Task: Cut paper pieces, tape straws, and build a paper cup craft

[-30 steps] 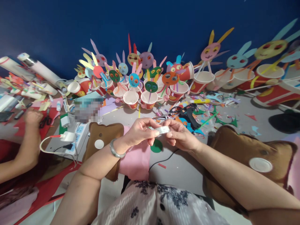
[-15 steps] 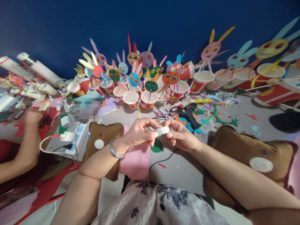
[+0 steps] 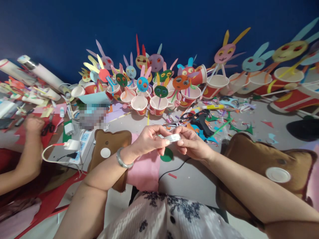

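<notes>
A small white roll of tape [image 3: 172,138] is held edge-on in front of my body, between both hands. My left hand [image 3: 152,139] pinches its left end with thumb and fingers, and a bracelet circles that wrist. At the roll's right end my right hand [image 3: 193,141] closes its thumb and fingertips on it. Just below lies a green paper circle [image 3: 166,155] on the table. Pink paper [image 3: 143,169] spreads under my left forearm. A black glue gun [image 3: 203,122] and a pair of scissors [image 3: 185,117] lie beyond my hands among paper scraps.
Paper cups [image 3: 139,105] with paper rabbit figures line the back by a blue wall. Brown cushion-like pouches [image 3: 274,166] flank my arms. A power strip [image 3: 83,144] with cables lies left, beside a co-worker's arm [image 3: 32,149]. A black cable [image 3: 174,167] crosses near me.
The roll of tape has turned slightly between my fingers, and its printed edge looks different. Both hands stay in nearly the same place.
</notes>
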A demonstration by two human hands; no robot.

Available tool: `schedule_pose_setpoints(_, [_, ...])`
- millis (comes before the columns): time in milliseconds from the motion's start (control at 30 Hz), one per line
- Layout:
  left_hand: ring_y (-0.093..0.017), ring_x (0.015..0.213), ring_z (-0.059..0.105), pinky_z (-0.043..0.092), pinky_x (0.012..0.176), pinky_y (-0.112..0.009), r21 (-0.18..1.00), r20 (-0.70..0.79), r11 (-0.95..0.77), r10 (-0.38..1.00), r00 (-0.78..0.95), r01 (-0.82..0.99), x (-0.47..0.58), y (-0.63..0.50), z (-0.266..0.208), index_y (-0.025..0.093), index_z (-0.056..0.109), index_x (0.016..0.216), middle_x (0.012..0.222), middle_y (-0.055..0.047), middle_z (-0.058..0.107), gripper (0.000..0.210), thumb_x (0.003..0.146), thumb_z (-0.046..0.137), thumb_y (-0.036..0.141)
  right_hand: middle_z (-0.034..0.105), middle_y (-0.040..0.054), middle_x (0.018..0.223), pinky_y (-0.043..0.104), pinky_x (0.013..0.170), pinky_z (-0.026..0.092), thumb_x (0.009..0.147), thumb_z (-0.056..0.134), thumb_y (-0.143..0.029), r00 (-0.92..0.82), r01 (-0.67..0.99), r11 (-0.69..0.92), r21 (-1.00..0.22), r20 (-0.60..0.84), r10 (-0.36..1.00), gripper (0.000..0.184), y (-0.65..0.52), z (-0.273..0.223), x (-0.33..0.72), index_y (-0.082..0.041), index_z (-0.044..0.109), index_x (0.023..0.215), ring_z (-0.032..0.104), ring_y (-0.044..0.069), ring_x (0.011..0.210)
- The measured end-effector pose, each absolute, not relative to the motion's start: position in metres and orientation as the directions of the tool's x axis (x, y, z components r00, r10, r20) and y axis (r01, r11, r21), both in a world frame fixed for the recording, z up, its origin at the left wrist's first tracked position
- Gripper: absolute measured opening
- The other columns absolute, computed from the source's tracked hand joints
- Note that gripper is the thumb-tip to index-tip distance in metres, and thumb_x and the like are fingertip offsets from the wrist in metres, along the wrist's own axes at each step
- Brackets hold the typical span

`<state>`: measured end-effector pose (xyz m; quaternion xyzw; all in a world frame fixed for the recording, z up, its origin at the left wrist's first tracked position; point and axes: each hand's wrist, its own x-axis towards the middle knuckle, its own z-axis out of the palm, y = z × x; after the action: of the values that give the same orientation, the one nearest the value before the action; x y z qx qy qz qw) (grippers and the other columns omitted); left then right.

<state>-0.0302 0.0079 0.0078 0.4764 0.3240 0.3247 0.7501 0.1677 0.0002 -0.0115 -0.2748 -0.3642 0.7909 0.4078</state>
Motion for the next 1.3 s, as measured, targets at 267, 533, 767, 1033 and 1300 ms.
schedule_pose_setpoints(267, [-0.011,0.042,0.062,0.048,0.043,-0.019,0.930,-0.143,0.308,0.807,0.573,-0.201,-0.029,0.008,0.007,0.014,0.065,0.098,0.050,0.003,0.064,0.033,0.077,0.076,0.035,0.057,-0.0095,0.053,0.019,0.041,0.034,0.066,0.089,-0.037,-0.470,-0.445,-0.380,-0.811,-0.150,0.870,0.040,0.002,-0.015,0.170,-0.021,0.061,0.089,0.044,0.005,0.038])
schedule_pose_setpoints(533, [-0.009,0.050,0.063,0.051,0.050,-0.018,0.963,-0.066,0.194,0.844,0.532,-0.187,-0.024,0.006,0.013,0.015,0.061,0.106,0.066,0.002,0.067,0.034,0.078,0.076,0.029,0.068,-0.0027,0.070,0.021,0.042,0.035,0.071,0.086,-0.041,-0.328,-0.464,-0.266,-0.845,-0.116,0.938,0.036,0.005,-0.013,0.171,-0.020,0.068,0.094,0.046,0.005,0.042])
schedule_pose_setpoints(767, [-0.009,0.060,0.067,0.056,0.055,-0.019,0.993,-0.001,0.041,0.939,0.343,-0.109,-0.021,0.003,0.008,0.016,0.061,0.102,0.093,-0.005,0.072,0.036,0.076,0.079,0.034,0.066,-0.0013,0.079,0.024,0.049,0.046,0.073,0.086,-0.035,-0.094,-0.343,-0.043,-0.938,-0.012,0.995,0.034,-0.004,-0.017,0.168,-0.023,0.065,0.097,0.054,0.009,0.054])
schedule_pose_setpoints(1033, [-0.013,0.067,0.072,0.060,0.063,-0.022,0.996,0.084,-0.078,0.954,0.289,-0.035,-0.018,-0.004,-0.004,0.017,0.060,0.097,0.084,-0.003,0.071,0.028,0.082,0.075,0.035,0.065,-0.0010,0.066,0.023,0.045,0.046,0.075,0.084,-0.036,-0.084,-0.250,-0.043,-0.967,-0.023,0.996,0.024,-0.016,-0.011,0.159,-0.021,0.068,0.084,0.054,0.010,0.048])
schedule_pose_setpoints(1300, [-0.011,0.062,0.069,0.056,0.056,-0.020,0.964,0.218,-0.250,0.935,0.281,0.085,-0.018,-0.004,-0.001,0.016,0.063,0.094,0.081,-0.003,0.072,0.021,0.084,0.073,0.032,0.064,-0.0014,0.062,0.023,0.044,0.044,0.074,0.085,-0.036,-0.047,-0.236,-0.055,-0.970,-0.045,0.998,0.021,-0.016,-0.012,0.161,-0.020,0.072,0.080,0.052,0.009,0.047])
